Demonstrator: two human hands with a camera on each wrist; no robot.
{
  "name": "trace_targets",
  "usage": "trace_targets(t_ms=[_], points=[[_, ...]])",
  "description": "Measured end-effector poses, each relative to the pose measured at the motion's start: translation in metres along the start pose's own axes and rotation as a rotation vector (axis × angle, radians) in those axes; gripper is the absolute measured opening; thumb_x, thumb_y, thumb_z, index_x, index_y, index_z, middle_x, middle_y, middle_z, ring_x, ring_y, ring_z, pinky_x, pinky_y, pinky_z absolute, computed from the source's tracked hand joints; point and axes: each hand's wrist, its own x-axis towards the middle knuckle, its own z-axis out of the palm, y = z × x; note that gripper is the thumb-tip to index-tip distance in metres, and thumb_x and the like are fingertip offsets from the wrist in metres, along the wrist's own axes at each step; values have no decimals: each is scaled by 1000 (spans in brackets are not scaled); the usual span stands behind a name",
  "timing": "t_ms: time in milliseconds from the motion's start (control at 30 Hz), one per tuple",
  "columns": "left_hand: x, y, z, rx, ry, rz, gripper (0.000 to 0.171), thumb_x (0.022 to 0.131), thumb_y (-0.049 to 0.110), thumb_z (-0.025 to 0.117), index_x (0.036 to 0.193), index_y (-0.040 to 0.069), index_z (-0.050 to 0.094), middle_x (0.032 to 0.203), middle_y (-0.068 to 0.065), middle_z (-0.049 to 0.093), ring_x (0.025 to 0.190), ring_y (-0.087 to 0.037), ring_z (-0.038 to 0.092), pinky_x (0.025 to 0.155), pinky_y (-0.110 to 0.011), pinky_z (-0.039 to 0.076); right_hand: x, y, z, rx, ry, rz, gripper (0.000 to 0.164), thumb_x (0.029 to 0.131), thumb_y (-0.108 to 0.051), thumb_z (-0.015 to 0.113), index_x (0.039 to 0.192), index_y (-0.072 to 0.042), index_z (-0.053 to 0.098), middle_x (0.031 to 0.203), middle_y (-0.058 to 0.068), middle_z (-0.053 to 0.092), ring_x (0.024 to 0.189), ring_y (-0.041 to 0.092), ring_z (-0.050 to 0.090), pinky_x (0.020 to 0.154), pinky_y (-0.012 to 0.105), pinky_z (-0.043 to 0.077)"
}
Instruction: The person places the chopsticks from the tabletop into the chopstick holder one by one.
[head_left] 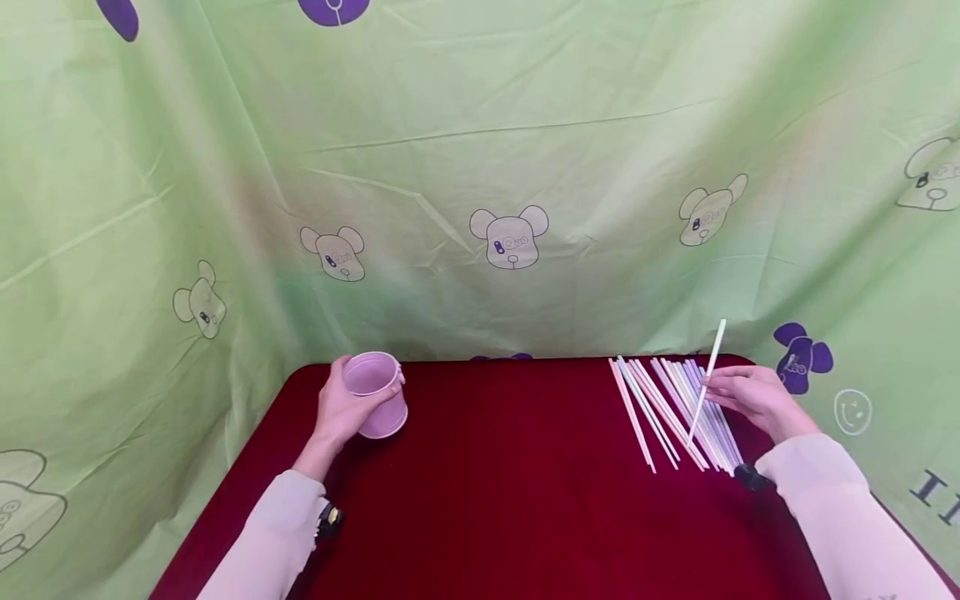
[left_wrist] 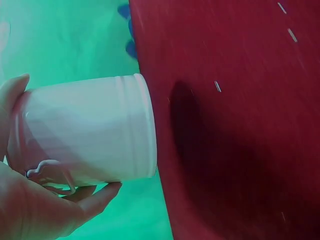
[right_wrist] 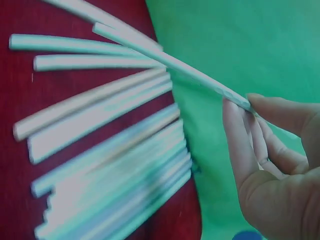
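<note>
My left hand [head_left: 341,410] grips a small pink bucket [head_left: 386,417] around its side, thumb on the near side, at the table's back left. Its open top faces up, tipped slightly toward me. In the left wrist view the bucket [left_wrist: 90,132] shows a thin wire handle, and its shadow falls on the cloth beside the base. At the right, my right hand [head_left: 753,396] pinches one pale straw [head_left: 716,346] between thumb and fingertips. That straw slants upward over a spread of pastel straws [head_left: 723,442] lying on the table. The right wrist view shows the pinched straw [right_wrist: 190,76] held near one end.
A dark red cloth [head_left: 510,483] covers the table. Green curtains with bear prints [head_left: 513,237] hang right behind the back edge and along both sides. Wrist straps with dark devices [head_left: 750,477] sit at both sleeves.
</note>
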Motion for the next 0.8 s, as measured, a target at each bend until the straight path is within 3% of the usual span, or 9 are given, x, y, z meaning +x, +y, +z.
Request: trace_targets(t_ms=[367, 500, 700, 800], points=[[-9, 47, 69, -34, -113, 101, 97, 58, 45, 87, 136, 15, 38, 117, -11, 56, 108, -27, 55, 89, -40, 46, 4, -15, 53, 6, 52, -126, 8, 88, 6, 58, 95, 6, 62, 80, 4, 70, 75, 16, 68, 74, 30, 55], [-14, 62, 95, -71, -139, 134, 95, 58, 44, 87, 135, 15, 39, 115, -10, 58, 107, -26, 56, 87, -38, 47, 3, -23, 73, 20, 58, -161, 8, 87, 6, 60, 94, 3, 62, 79, 4, 70, 75, 18, 69, 75, 30, 54], [-29, 87, 131, -112, -205, 179, 95, 58, 45, 86, 134, 14, 40, 115, -12, 59, 107, -29, 56, 84, -39, 48, 2, -34, 107, 4, 68, -206, 26, 86, 5, 62, 106, 18, 50, 78, 5, 70, 74, 17, 69, 76, 31, 54], [-39, 97, 146, -124, -246, 195, 93, 58, 46, 86, 133, 14, 41, 114, -10, 59, 106, -28, 57, 83, -38, 48, 3, -38, 122, 14, 75, -228, 32, 85, 4, 64, 107, 19, 48, 79, 7, 69, 75, 18, 69, 76, 31, 54]])
